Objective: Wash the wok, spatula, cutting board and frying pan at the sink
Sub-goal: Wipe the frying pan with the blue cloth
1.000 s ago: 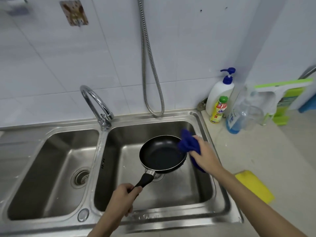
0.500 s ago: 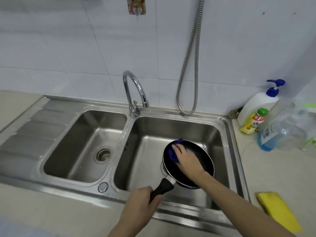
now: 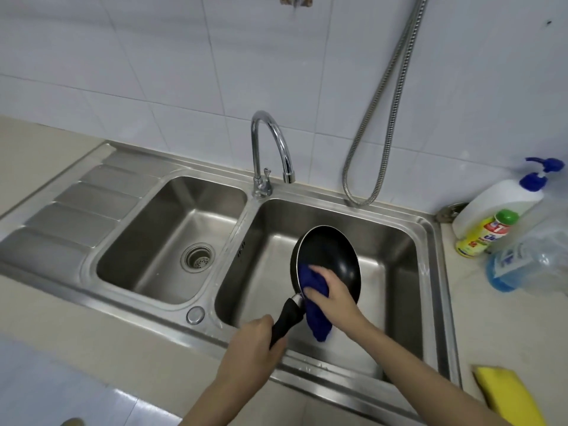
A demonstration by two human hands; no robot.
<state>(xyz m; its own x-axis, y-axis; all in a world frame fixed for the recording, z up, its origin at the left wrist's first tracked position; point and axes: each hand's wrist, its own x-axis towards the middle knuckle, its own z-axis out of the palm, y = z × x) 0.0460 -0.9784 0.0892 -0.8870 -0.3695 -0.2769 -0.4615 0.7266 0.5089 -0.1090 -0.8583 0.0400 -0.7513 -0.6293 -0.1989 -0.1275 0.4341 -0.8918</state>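
A small black frying pan (image 3: 333,256) is held tilted over the right basin of the steel sink (image 3: 427,259). My left hand (image 3: 250,348) grips its black handle from below. My right hand (image 3: 333,295) presses a blue cloth (image 3: 313,302) against the pan's inner surface near the handle, and part of the cloth hangs down past the rim. No wok, spatula or cutting board is in view.
A chrome faucet (image 3: 272,149) stands between the two basins, its spout over the right one. A metal hose (image 3: 381,118) hangs on the tiled wall. Soap and detergent bottles (image 3: 498,216) stand on the right counter, and a yellow sponge (image 3: 510,395) lies near its front.
My right hand brought the blue cloth from the pan's far edge into the pan, then down toward the handle side. The pan tilted more upright. My view shifted left.
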